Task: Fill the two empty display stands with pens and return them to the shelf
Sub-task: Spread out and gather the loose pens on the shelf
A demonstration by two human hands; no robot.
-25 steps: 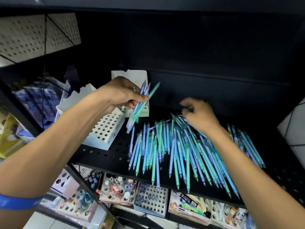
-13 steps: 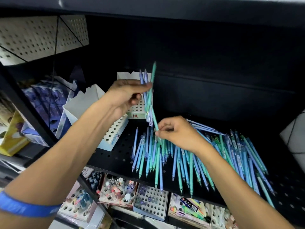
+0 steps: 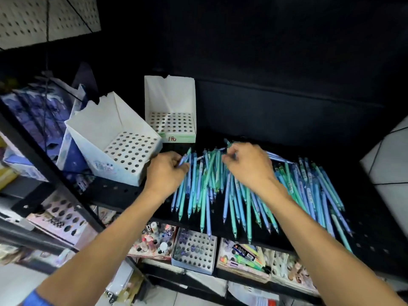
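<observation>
Both hands rest on the pens (image 3: 220,186) spread on the black shelf (image 3: 114,193). The left hand (image 3: 167,173) pinches a few; the right hand (image 3: 247,166) curls over others, its hold unclear. Both stands (image 3: 123,140) remain empty; gathering tips aligned should help.

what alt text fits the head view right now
Both hands reach into a pile of blue and green pens on a black shelf; the left hand and right hand each pinch pens. Two empty white stands sit behind.
</observation>
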